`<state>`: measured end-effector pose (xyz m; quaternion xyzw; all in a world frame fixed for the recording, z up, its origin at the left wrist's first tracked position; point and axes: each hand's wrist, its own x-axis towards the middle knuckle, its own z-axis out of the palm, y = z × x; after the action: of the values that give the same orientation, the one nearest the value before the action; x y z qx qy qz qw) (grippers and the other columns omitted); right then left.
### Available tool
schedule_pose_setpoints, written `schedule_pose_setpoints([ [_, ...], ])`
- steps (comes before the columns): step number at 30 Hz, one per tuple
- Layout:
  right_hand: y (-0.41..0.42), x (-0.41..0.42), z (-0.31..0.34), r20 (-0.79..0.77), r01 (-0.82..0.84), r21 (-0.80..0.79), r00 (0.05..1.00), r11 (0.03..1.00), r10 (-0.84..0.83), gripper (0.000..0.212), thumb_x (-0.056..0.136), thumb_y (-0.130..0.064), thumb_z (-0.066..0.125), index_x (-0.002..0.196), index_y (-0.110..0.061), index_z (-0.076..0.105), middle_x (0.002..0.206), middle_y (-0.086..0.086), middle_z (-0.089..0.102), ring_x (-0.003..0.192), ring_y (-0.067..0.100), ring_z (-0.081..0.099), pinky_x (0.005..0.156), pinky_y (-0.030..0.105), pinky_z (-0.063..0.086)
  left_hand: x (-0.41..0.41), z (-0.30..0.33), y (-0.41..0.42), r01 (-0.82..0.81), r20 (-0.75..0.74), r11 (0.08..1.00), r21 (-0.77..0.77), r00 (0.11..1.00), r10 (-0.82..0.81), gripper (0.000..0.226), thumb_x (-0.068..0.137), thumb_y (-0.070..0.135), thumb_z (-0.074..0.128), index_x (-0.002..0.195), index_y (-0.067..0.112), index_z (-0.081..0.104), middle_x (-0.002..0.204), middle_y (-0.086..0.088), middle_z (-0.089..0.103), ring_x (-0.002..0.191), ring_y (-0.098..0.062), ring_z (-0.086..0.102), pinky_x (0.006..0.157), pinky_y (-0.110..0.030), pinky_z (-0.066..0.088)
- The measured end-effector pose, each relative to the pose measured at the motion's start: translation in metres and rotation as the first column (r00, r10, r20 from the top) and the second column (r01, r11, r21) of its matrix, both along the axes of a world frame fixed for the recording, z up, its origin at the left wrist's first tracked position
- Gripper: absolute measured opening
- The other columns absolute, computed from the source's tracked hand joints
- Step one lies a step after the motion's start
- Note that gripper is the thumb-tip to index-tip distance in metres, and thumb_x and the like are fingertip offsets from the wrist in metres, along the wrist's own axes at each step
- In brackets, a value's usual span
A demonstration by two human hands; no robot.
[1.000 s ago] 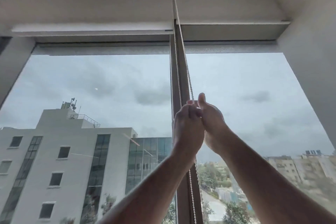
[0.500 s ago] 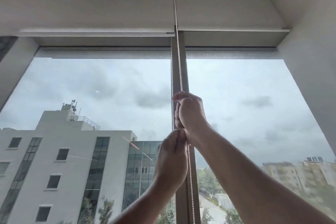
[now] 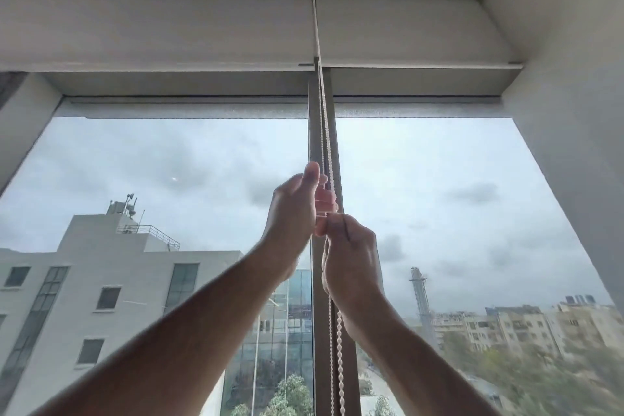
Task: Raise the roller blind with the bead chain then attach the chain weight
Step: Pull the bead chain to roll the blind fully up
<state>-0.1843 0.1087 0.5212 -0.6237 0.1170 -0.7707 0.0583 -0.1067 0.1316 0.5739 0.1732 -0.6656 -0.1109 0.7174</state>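
- Two strands of the white beaded pull chain [image 3: 323, 132] run side by side down the grey centre window post [image 3: 320, 145], from the headrail near the ceiling, through both hands, and on past the bottom edge of view.
- Left hand [image 3: 297, 209]: higher of the two, just left of the post, thumb up, fingers curled round the chain and gripping it.
- Right hand [image 3: 351, 246]: directly below and touching the left, closed as a fist round the same chain, back of hand toward the camera.
- Which strand each hand holds: cannot tell; the fingers cover it.
- Pale grey fabric roller blind [image 3: 152, 30]: gathered high. Its bottom bar [image 3: 169, 67] sits well above the glass, level with that of the neighbouring blind [image 3: 412, 27] on the right.
- Glass below is fully exposed: overcast sky, a white multi-storey building [image 3: 101, 280] far left, lower blocks and trees far right.
- Progress, by judgement: raising looks nearly or wholly done, since little fabric hangs below the roll.
- Left to do: the chain weight. None is visible anywhere; the lower loop of the chain is out of view.
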Motion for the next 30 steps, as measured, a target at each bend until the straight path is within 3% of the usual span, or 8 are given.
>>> schedule_pose_setpoints([
  [5,-0.012,0.005,-0.033,-0.049,0.030,-0.033,0.998,0.999,-0.032,0.041,0.099,-0.011,0.045,0.061,-0.022,0.055,0.046,-0.017,0.046,0.048,0.002,0.034,0.049,0.019,0.026,-0.020,0.014,0.006,0.199,-0.090,0.959,0.203,0.979,-0.184,0.032,0.105,0.024,0.040,0.092,0.004,0.060,0.047,0.004,0.043,0.035,-0.008,0.039,0.037,-0.020,0.033],
  [8,-0.014,0.000,-0.043,-0.088,-0.022,0.030,0.996,0.999,0.025,0.043,0.102,-0.017,0.044,0.060,-0.020,0.052,0.047,-0.011,0.039,0.048,0.010,0.030,0.049,0.027,0.025,-0.027,0.003,0.000,0.166,-0.125,0.970,0.179,0.982,-0.145,0.034,0.103,0.017,0.038,0.076,0.010,0.058,0.041,0.010,0.032,0.031,-0.007,0.024,0.034,-0.018,0.020],
  [11,-0.018,-0.010,-0.049,-0.147,-0.047,0.087,0.987,0.995,0.060,0.040,0.103,-0.018,0.043,0.064,-0.015,0.053,0.051,0.005,0.038,0.046,0.019,0.030,0.046,0.031,0.023,-0.030,-0.007,-0.007,0.072,-0.107,0.988,0.139,0.993,-0.058,0.036,0.101,0.021,0.041,0.070,0.016,0.058,0.047,0.007,0.036,0.040,-0.012,0.029,0.045,-0.026,0.023],
  [17,-0.026,-0.016,-0.061,-0.190,-0.238,0.289,0.935,0.927,0.299,0.053,0.102,-0.006,0.040,0.054,-0.025,0.047,0.044,-0.009,0.036,0.036,0.008,0.028,0.036,0.018,0.025,-0.035,-0.030,-0.012,-0.017,-0.089,0.998,0.067,0.996,0.023,0.038,0.101,0.019,0.040,0.068,0.020,0.060,0.048,0.009,0.042,0.045,-0.014,0.035,0.052,-0.029,0.030],
  [20,-0.033,-0.020,-0.069,-0.247,-0.184,0.269,0.936,0.945,0.253,0.048,0.102,-0.007,0.043,0.065,-0.033,0.058,0.046,-0.004,0.045,0.036,0.015,0.036,0.038,0.025,0.035,-0.028,-0.035,-0.016,-0.018,-0.103,0.997,0.069,0.994,0.025,0.037,0.103,0.013,0.038,0.073,0.015,0.060,0.052,0.005,0.041,0.044,-0.011,0.036,0.052,-0.028,0.032],
  [23,-0.035,-0.023,-0.080,-0.284,-0.122,0.270,0.938,0.955,0.200,0.025,0.100,-0.006,0.049,0.086,-0.021,0.063,0.048,-0.001,0.054,0.043,0.017,0.049,0.048,0.031,0.044,-0.016,-0.041,-0.021,0.046,-0.117,0.995,0.093,0.993,-0.035,0.032,0.104,0.008,0.036,0.083,0.005,0.060,0.048,0.004,0.038,0.037,-0.006,0.033,0.042,-0.020,0.030],
  [27,-0.034,-0.027,-0.095,-0.296,-0.079,0.262,0.942,0.962,0.158,0.020,0.096,-0.001,0.054,0.083,-0.010,0.065,0.053,0.002,0.063,0.049,0.012,0.059,0.053,0.019,0.047,-0.008,-0.060,-0.029,-0.008,-0.044,0.996,0.094,0.999,0.012,0.025,0.103,0.007,0.040,0.096,0.003,0.064,0.051,-0.002,0.055,0.040,-0.007,0.049,0.042,-0.020,0.040],
  [30,-0.031,-0.027,-0.103,-0.299,-0.051,0.242,0.946,0.969,0.124,0.021,0.094,-0.004,0.060,0.078,-0.014,0.068,0.061,0.006,0.069,0.055,0.014,0.065,0.064,0.032,0.057,-0.008,-0.077,-0.033,0.020,-0.032,0.995,0.099,0.999,-0.016,0.018,0.101,0.004,0.045,0.102,0.001,0.063,0.062,-0.006,0.064,0.046,-0.007,0.060,0.047,-0.019,0.049],
])
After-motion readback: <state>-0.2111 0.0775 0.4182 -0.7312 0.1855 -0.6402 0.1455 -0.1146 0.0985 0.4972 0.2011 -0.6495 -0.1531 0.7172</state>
